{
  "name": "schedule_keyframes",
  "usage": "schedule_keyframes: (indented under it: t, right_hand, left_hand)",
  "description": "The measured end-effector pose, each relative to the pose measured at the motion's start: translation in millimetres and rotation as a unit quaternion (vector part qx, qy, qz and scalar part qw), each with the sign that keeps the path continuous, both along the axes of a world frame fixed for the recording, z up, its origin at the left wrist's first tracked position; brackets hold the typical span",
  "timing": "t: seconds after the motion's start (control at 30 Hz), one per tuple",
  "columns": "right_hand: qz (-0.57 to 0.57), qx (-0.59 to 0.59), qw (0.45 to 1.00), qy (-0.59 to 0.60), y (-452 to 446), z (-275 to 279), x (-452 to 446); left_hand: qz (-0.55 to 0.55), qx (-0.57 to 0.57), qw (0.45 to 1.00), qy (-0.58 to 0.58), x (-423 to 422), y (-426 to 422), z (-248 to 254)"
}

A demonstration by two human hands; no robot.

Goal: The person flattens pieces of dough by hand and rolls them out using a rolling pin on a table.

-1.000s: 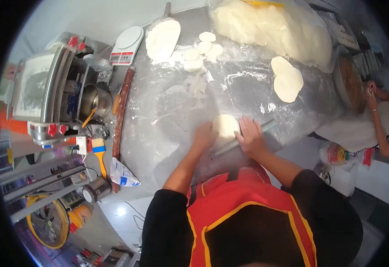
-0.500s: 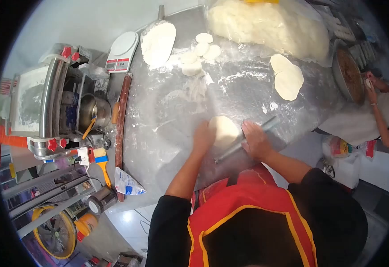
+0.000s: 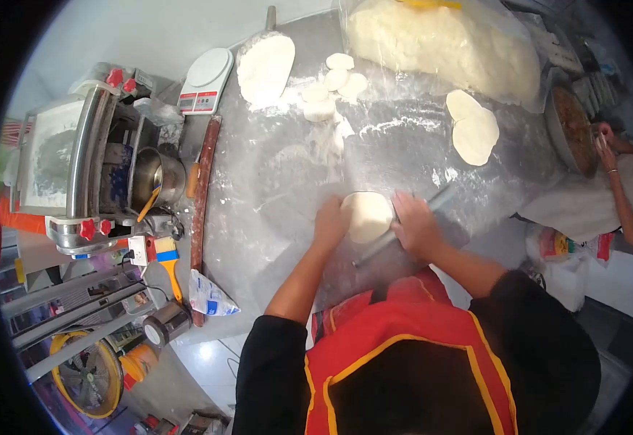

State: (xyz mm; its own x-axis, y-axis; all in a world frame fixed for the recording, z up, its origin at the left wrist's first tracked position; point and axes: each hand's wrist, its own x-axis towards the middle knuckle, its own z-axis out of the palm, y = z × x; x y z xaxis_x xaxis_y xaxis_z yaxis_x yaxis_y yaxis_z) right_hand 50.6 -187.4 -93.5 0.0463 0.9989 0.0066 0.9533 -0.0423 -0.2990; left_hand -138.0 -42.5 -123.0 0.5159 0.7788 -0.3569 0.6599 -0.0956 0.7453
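A flat round of dough (image 3: 369, 217) lies on the floured metal table (image 3: 273, 167), close to its front edge. My left hand (image 3: 332, 221) is at the left rim of the round, its fingers pressed together on that edge. On the other side my right hand (image 3: 414, 223) rests over a thin rolling pin (image 3: 442, 199), palm down with its fingers stretched out. The pin lies slanted along the lower right side of the dough, partly hidden under the right hand. Two overlapping dough sheets (image 3: 473, 136) lie farther right. Several small dough pieces (image 3: 319, 110) sit toward the back.
At the back are a scoop of flour (image 3: 266, 67), a white scale (image 3: 205, 82) and a large bagged dough mass (image 3: 439, 51). A long brown stick (image 3: 204, 196) lies at the left, near a brush (image 3: 168, 264). A co-worker's hands are by a bowl (image 3: 571, 130) at right.
The view has shifted slightly. Both hands stay near the dough; the right hand has moved a little on the rolling pin, and the round looks slightly turned.
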Motion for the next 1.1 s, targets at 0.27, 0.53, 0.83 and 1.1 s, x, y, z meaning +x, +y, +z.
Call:
schedule_keyframes:
  t: [0.27, 0.53, 0.83, 1.1]
  right_hand:
    - [-0.014, 0.077, 0.997, 0.025, 122, -27, -1]
    - [0.001, 0.092, 0.996, -0.019, 51, -20, -4]
    - [0.042, 0.038, 0.998, 0.024, 20, -11, -1]
    - [0.003, 0.086, 0.993, -0.083, 132, -15, -12]
  left_hand:
    - [-0.100, 0.083, 0.981, 0.143, 50, 23, 38]
    - [-0.056, 0.038, 0.996, 0.058, 9, 5, 17]
    - [-0.021, 0.091, 0.986, 0.140, 9, 12, 33]
    - [-0.056, 0.054, 0.994, 0.075, 27, 14, 35]
